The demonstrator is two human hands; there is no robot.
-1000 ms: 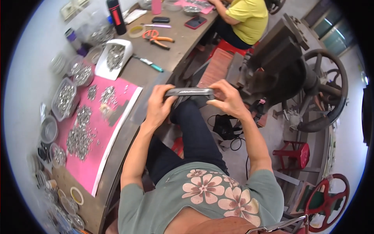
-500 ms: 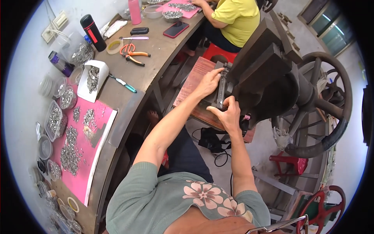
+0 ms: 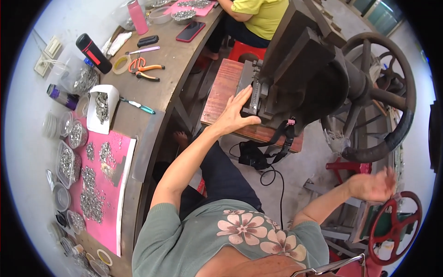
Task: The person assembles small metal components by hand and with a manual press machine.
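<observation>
My left hand (image 3: 236, 114) lies flat, fingers stretched, against a narrow grey metal plate (image 3: 254, 94) set upright in the front of a dark iron press (image 3: 304, 69); the thumb points right beneath the plate. A reddish wooden board (image 3: 221, 94) sits under the hand. My right hand (image 3: 374, 184) is out to the right, blurred, fingers loose and holding nothing, just below the rim of the press's big flywheel (image 3: 392, 134) and above a red handwheel (image 3: 396, 226).
On the left, a curved wooden bench (image 3: 161, 92) carries a pink mat (image 3: 108, 203) strewn with small metal parts, tubs of parts, orange-handled pliers (image 3: 144, 69), tape and a phone (image 3: 190, 31). Another person in a yellow shirt (image 3: 263, 16) sits at the top. A black strap and cable (image 3: 265, 154) lie on the floor.
Both hands had held the long metal plate and brought it to the press. My right hand has since let go and swung out right toward the flywheel; my left stays at the plate.
</observation>
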